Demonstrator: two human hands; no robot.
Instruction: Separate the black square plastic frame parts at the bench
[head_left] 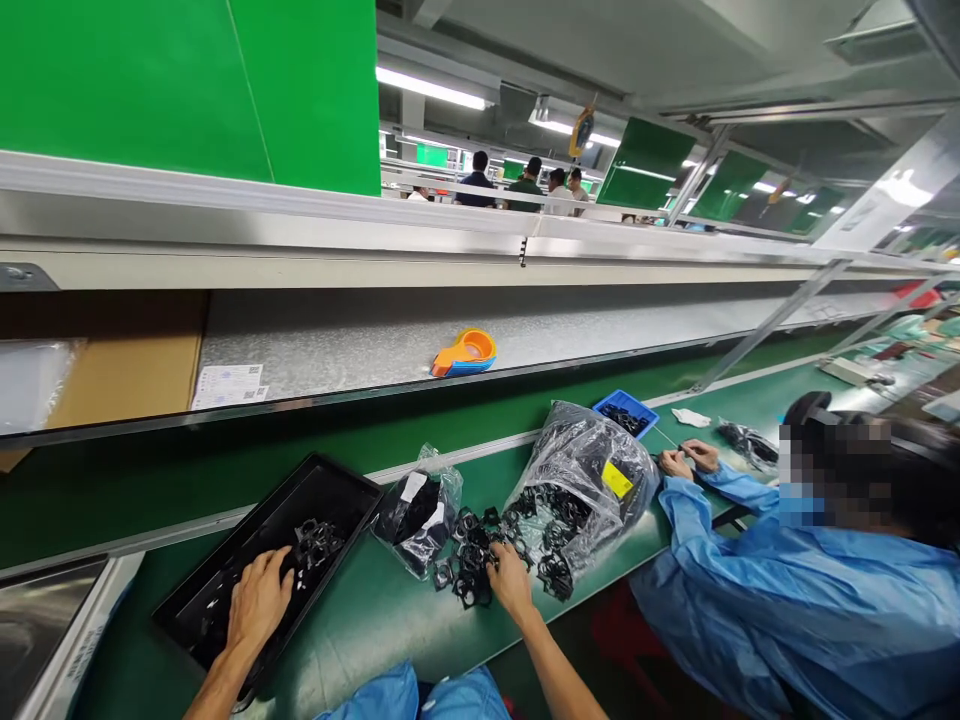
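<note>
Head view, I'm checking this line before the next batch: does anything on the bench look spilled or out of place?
Yes: loose black plastic parts lie heaped on the green bench around the right hand. They look spilled from the clear plastic bag, unlike those held in the black tray.

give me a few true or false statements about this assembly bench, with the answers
1. The left hand is inside a black tray. True.
2. The right hand is on a yellow label. False: it is at a heap of black parts on the green bench.
3. A co-worker in a blue gown sits at the same bench. True.
4. The orange and blue object lies on the green bench. False: it lies on the grey upper shelf.
5. The small blue crate holds black parts. True.
</note>
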